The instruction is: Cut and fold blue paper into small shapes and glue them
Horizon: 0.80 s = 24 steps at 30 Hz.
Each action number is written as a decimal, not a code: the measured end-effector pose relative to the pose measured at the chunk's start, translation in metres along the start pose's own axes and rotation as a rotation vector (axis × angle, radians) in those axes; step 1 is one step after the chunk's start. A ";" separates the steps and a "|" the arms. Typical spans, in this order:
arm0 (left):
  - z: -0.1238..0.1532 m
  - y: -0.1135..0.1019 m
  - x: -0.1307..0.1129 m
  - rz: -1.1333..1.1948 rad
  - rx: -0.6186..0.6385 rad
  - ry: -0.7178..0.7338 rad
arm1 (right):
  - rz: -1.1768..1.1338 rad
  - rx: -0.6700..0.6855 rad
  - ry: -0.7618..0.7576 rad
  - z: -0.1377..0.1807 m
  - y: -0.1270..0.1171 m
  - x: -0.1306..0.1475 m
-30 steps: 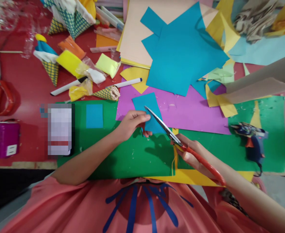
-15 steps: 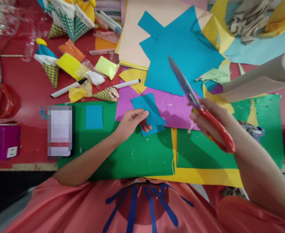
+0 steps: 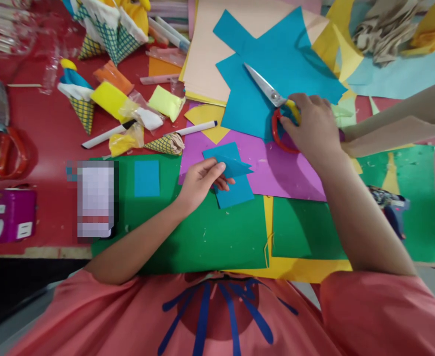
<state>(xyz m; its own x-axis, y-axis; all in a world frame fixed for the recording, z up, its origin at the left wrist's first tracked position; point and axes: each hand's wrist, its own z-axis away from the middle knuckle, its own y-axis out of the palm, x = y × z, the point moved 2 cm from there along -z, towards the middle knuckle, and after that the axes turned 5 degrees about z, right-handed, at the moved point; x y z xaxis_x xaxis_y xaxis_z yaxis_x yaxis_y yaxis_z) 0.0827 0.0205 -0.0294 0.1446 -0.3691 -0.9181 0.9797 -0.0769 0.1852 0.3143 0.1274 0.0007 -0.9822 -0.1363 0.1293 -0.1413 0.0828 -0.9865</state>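
Observation:
My left hand (image 3: 201,184) pinches a small folded piece of blue paper (image 3: 237,167) between thumb and fingers. Under it another blue paper piece (image 3: 237,194) lies across the purple sheet (image 3: 262,183) and green mat (image 3: 173,237). Farther right, my right hand (image 3: 314,126) has its fingers at the yellow handle loop of a pair of scissors (image 3: 264,85). The blades are closed and point away to the left over a large blue sheet (image 3: 245,109); the red loop shows below the thumb. A blue square (image 3: 147,178) lies on the green mat at left.
At left lie a second pair of scissors (image 3: 2,138), a purple device (image 3: 8,215) and a blurred-out phone-like object (image 3: 96,198). Paper cones (image 3: 82,111), clay packets (image 3: 109,100) and markers (image 3: 108,134) crowd the back left. A paper roll (image 3: 395,118) lies at right.
My right hand has turned over and moved up and away, bringing the scissors down over the large blue sheet with their blades closed. My left hand keeps its pinch, the folded paper tilted slightly.

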 end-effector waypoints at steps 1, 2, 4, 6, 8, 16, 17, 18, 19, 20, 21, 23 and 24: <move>0.000 0.000 0.000 0.000 0.001 -0.003 | 0.010 -0.057 0.001 0.006 -0.004 0.004; 0.000 0.000 0.000 -0.003 0.001 -0.005 | -0.025 -0.118 -0.025 0.014 -0.009 0.010; 0.000 0.000 -0.001 -0.017 0.000 -0.004 | -0.254 -0.172 -0.132 0.035 -0.014 0.026; 0.000 0.001 -0.003 -0.030 0.011 0.003 | -0.627 -0.092 -0.198 0.057 -0.010 0.044; 0.001 0.001 -0.004 -0.041 0.034 0.017 | -0.897 0.100 -0.170 0.077 0.003 0.060; 0.004 0.000 0.005 -0.101 0.065 0.045 | -1.178 0.255 0.075 0.102 0.039 0.075; 0.004 0.000 0.006 -0.107 0.066 0.054 | -1.175 0.266 0.061 0.101 0.038 0.075; 0.003 0.000 0.006 -0.116 0.069 0.060 | -1.177 0.273 0.046 0.101 0.038 0.074; 0.003 -0.001 0.006 -0.127 0.072 0.066 | -1.185 0.276 0.028 0.100 0.037 0.073; 0.003 -0.001 0.006 -0.139 0.074 0.069 | -1.197 0.276 0.010 0.100 0.036 0.073; 0.003 -0.001 0.005 -0.148 0.072 0.071 | -1.209 0.278 -0.005 0.099 0.036 0.072; 0.003 -0.001 0.003 -0.162 0.060 0.075 | -1.241 0.282 -0.021 0.099 0.036 0.071; 0.003 -0.001 0.003 -0.165 0.050 0.078 | -1.260 0.285 -0.024 0.098 0.036 0.071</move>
<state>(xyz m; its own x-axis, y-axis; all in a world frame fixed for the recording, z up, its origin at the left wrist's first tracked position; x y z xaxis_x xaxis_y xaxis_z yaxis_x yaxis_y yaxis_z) 0.0813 0.0169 -0.0309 -0.0049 -0.2754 -0.9613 0.9831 -0.1771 0.0457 0.2519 0.0238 -0.0355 -0.1888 0.0165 0.9819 -0.9290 -0.3270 -0.1732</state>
